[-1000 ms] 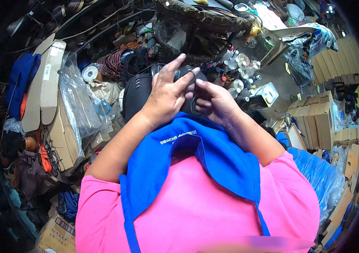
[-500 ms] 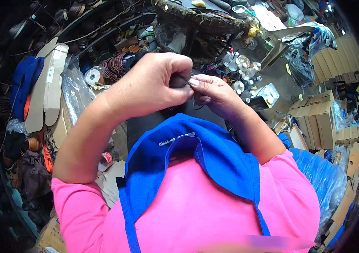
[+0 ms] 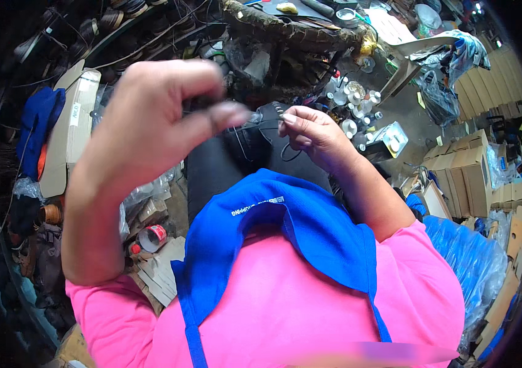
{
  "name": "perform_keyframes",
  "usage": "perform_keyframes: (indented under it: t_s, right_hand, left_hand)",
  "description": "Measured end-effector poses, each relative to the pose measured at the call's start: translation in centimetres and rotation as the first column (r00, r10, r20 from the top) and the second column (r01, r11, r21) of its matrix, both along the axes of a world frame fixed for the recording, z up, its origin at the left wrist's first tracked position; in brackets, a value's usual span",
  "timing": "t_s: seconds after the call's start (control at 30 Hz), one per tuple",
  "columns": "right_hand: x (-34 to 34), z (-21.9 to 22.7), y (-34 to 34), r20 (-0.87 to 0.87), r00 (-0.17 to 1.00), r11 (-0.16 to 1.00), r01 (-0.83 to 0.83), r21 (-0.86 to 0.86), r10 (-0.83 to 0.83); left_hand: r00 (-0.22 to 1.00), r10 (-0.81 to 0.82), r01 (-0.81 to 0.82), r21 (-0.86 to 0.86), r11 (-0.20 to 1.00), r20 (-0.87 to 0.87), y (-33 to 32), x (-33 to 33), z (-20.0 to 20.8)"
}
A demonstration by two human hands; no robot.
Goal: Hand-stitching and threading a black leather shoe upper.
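On the dark-trousered lap (image 3: 209, 175) rests a black shoe (image 3: 250, 146) with pale stitches along its edge, partly hidden by the hands. My right hand (image 3: 315, 132) pinches a dark thread (image 3: 264, 127) between thumb and forefinger, beside the shoe. The thread stretches left across the shoe, and a loop of it hangs by the right fingers. My left hand (image 3: 156, 113) is raised left of the shoe, blurred by motion. Its fingers are curled and its thumb points toward the thread; what it grips is hidden.
A cluttered workbench (image 3: 297, 24) stands ahead. Several bottles (image 3: 353, 101) and a square tin (image 3: 391, 140) are on the floor to the right, near stacked cardboard boxes (image 3: 457, 172). At left are a tall carton (image 3: 74, 122), a plastic bottle (image 3: 152, 238) and shelves of shoes (image 3: 110, 18).
My left hand has moved left and up, away from my right hand, which stays nearly in place. The shoe and the thread between the hands now show.
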State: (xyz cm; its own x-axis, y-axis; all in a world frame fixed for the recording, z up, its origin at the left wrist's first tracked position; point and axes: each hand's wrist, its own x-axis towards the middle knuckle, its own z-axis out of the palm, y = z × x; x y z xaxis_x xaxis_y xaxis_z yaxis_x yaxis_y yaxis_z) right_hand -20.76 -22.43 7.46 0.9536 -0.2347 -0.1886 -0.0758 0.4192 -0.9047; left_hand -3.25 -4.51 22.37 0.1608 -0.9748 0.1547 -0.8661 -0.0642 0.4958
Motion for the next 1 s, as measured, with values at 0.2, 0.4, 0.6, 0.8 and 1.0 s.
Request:
perform_keyframes:
  t_s: [0.2, 0.4, 0.6, 0.8, 1.0]
  right_hand:
    - [-0.6, -0.8, -0.7, 0.002, 1.000, 0.998, 0.015, -0.064, -0.015]
    - [1.8, -1.7, 0.9, 0.174, 0.979, 0.793, 0.188, -0.579, -0.105]
    - [2.4, -6.7, 0.2, -0.036, 0.992, 0.726, 0.063, -0.685, -0.120]
    - [3.9, -5.0, 2.7, -0.111, 0.994, 0.298, -0.107, -0.949, 0.003]
    - [3.0, -5.0, 2.7, -0.079, 0.990, 0.124, -0.094, -0.988, 0.121]
  left_hand:
    - [0.943, 0.031, -0.135, 0.296, 0.946, 0.332, 3.5, 1.1, 3.0]
    - [0.191, -0.436, -0.095, -0.459, 0.883, -0.879, 0.5, 1.8, -3.0]
    - [-0.102, -0.485, -0.618, -0.327, 0.715, -0.868, 2.9, 13.4, -7.1]
    - [0.019, -0.215, -0.860, -0.126, 0.494, -0.976, 7.0, 20.4, -9.9]
    - [-0.074, -0.160, -0.944, 0.017, 0.329, -0.984, 7.9, 23.9, -10.9]
